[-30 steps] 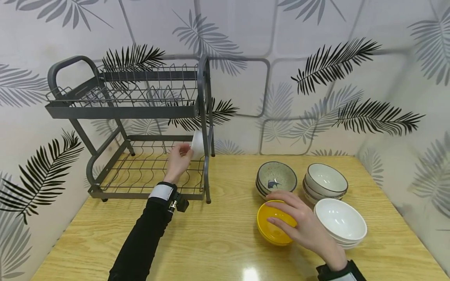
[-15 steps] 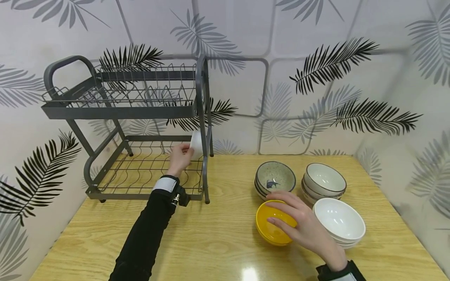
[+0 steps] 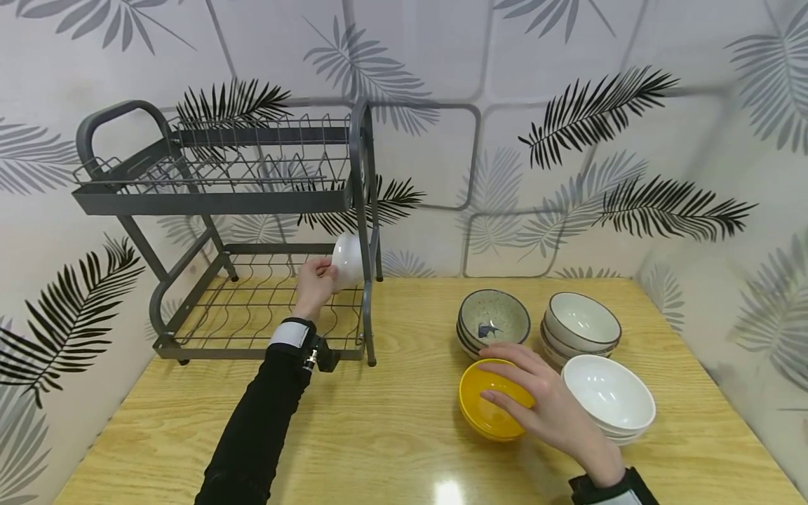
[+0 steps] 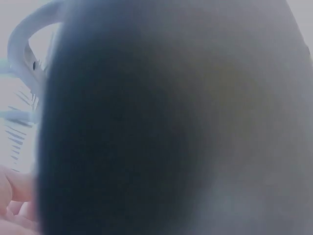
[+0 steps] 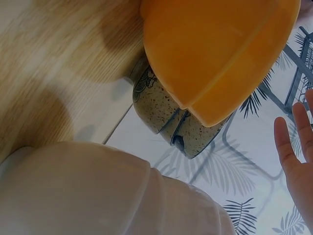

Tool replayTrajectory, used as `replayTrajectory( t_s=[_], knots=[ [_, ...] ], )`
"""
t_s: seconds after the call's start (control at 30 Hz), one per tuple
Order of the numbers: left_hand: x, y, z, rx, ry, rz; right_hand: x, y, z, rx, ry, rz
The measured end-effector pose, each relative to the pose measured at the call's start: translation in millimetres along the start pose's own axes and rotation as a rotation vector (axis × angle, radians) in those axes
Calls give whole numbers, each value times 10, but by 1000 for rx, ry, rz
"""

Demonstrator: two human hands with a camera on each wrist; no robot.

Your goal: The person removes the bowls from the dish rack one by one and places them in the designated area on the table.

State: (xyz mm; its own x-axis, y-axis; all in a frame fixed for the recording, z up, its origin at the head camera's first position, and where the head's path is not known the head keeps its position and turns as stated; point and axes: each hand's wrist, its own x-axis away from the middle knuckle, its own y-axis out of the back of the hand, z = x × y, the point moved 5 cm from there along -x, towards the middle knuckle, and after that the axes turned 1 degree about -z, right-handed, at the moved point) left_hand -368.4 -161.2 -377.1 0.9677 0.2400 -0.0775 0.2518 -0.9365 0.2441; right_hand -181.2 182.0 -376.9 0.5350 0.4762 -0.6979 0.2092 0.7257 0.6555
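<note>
My left hand (image 3: 315,280) grips a small white bowl (image 3: 348,259) by its rim, tilted on its side over the rear right corner of the grey dish rack's lower shelf (image 3: 265,308). In the left wrist view the bowl (image 4: 171,122) fills the blurred frame, with fingertips (image 4: 14,196) showing at the lower left. My right hand (image 3: 524,393) rests with spread, straight fingers on a stack of yellow bowls (image 3: 486,414) on the wooden table. In the right wrist view the yellow bowls (image 5: 215,54) sit at the top and the fingers (image 5: 293,152) stand straight beside them.
The two-tier rack (image 3: 214,200) stands at the table's back left. Behind the yellow bowls are speckled bowls (image 3: 495,319) and brown-rimmed white bowls (image 3: 583,324); a stack of white bowls (image 3: 607,396) sits to their right. The wooden table (image 3: 391,435) is backed by leaf-patterned walls.
The left hand has drawn slightly left and tipped the white bowl, so more of its outer side shows. The right hand has stayed on the yellow bowls.
</note>
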Motion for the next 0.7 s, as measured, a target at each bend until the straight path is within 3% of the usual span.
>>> replayTrajectory(
  t_s=[0.2, 0.4, 0.7],
  knots=[
    [67, 83, -8, 106, 7, -1, -12, -6, 5, 2, -17, 15],
    [208, 161, -69, 200, -8, -77, -18, -13, 16, 3, -46, 34],
    [629, 290, -116, 284, -140, -170, -38, -36, 26, -15, -7, 15]
  ],
)
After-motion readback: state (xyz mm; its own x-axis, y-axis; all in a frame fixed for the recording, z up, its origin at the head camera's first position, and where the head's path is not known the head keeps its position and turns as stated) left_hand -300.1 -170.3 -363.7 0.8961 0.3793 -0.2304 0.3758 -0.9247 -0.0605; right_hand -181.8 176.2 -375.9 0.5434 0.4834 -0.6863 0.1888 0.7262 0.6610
